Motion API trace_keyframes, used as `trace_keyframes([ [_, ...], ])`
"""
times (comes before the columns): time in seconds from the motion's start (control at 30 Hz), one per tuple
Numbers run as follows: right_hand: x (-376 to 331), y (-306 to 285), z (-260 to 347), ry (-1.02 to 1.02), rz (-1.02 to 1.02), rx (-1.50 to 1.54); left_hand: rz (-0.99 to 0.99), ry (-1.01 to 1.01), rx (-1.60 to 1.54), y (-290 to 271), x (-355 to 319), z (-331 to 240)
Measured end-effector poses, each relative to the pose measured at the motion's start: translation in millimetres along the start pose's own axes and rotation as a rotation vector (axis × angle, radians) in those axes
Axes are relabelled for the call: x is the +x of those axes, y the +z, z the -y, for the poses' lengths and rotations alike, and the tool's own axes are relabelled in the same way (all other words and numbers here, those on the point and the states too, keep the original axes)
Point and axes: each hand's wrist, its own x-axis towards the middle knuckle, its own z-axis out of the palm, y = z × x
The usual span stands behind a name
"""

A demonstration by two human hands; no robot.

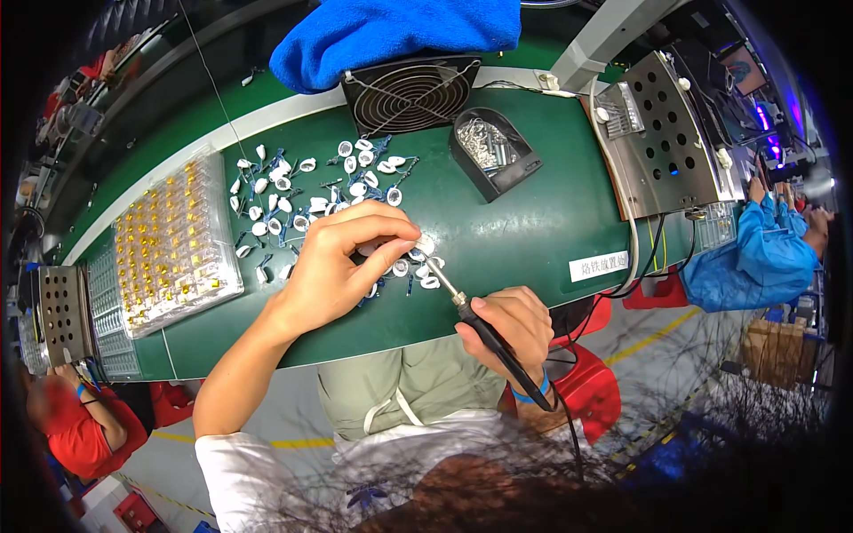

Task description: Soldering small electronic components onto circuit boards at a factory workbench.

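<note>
Between the thumb and fingertips of my left hand (351,258) is a small white oval part (426,244), pinched just above the green table. My right hand (514,330) is closed around the black handle of a soldering iron (491,338). The iron slants up and left, and its metal tip reaches the white part; whether they touch I cannot tell. Many similar white oval parts with dark blue wires (283,184) lie scattered beyond and beside my left hand. A few more (430,282) sit right under the iron's tip.
At left stands a clear tray with rows of yellow pieces (169,244). A black fan (411,96) stands at the back under a blue towel (400,35). A black bin of small metal parts (494,155) sits right of it. Farther right are a perforated metal box (662,133) and cables (633,213).
</note>
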Motion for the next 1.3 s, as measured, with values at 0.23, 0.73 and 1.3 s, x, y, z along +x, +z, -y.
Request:
trace_keyframes([
  [0.23,-0.1,0.8,-0.5,0.000,0.014,0.000,0.003,0.005,0.020,-0.7,-0.4,0.4],
  [0.73,-3.6,-5.0,-0.6,0.037,-0.037,0.043,0.011,0.017,0.011,-0.1,-0.5,-0.6],
  [1.3,0.0,-6.2,-0.1,0.073,0.015,0.086,0.012,-0.066,-0.054,1.5,-2.7,-1.9],
])
